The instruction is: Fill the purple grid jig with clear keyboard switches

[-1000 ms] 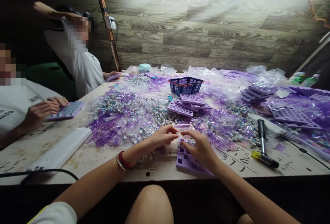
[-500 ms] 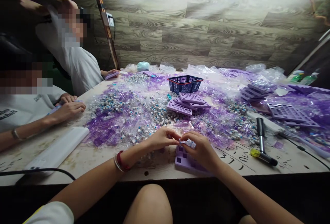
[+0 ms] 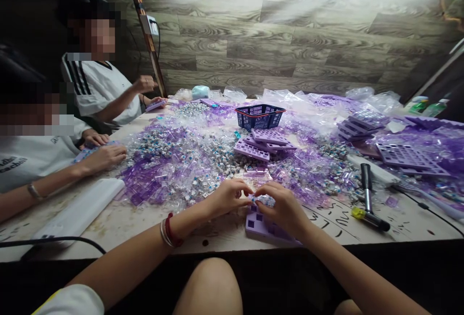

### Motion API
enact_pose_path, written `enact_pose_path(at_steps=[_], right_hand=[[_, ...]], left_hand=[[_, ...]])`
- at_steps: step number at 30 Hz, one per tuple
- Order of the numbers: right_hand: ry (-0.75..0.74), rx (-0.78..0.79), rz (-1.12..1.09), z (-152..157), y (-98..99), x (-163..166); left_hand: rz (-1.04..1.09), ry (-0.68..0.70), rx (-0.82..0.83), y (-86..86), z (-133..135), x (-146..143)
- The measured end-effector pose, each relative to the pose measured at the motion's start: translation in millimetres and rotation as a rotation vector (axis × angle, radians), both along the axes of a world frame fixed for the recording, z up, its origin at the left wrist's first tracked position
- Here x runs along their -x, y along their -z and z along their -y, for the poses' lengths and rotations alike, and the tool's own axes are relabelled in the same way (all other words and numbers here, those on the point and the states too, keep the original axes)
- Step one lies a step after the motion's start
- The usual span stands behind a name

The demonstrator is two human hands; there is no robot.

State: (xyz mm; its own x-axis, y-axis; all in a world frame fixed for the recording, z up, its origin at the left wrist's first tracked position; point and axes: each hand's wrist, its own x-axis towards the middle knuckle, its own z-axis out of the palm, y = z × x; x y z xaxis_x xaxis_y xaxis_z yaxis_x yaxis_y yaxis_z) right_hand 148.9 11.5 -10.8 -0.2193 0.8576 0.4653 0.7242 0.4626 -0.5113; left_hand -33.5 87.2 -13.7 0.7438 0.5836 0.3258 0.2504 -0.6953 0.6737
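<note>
My left hand (image 3: pixel 230 196) is closed in a pinch, its thumb and forefinger meeting the fingertips of the other hand. A tiny white-and-blue piece, seemingly a keyboard switch (image 3: pixel 253 200), shows between the fingertips. My right hand (image 3: pixel 284 208) is also closed, its thumb and forefinger curled around that piece; more whitish-blue bits show beneath its fingers, and I cannot tell whether they are held or seated. Under both hands lies a purple keyboard plate (image 3: pixel 255 228) with square holes, partly hidden by the right hand. A heap of loose switches (image 3: pixel 221 153) spreads beyond.
Purple plates (image 3: pixel 275 141) are stacked before a dark basket (image 3: pixel 259 118). A black-handled hammer (image 3: pixel 368 196) lies to the right, a white bar-shaped case (image 3: pixel 81 208) to the left. Clear and purple plastic pieces (image 3: pixel 145 179) cover much of the table. Two co-workers sit at the left.
My hands stay nearly in place, fingertips still together over the plate. The farther co-worker has lowered the raised arms and faces the table; the nearer one's hand has shifted slightly right.
</note>
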Motion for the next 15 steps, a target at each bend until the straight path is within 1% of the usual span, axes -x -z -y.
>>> enact_pose_path(at_steps=[5, 10, 15], right_hand=[[0.003, 0.003, 0.004, -0.9, 1.2, 3.1], [-0.001, 0.010, 0.013, -2.3, 1.8, 2.8], [-0.053, 0.012, 0.022, -3.9, 1.2, 4.1]], left_hand=[[-0.025, 0.004, -0.029, -0.3, 0.5, -0.1], [-0.020, -0.003, -0.011, 2.5, 0.7, -0.5], [-0.025, 0.017, 0.016, 5.8, -1.4, -1.7]])
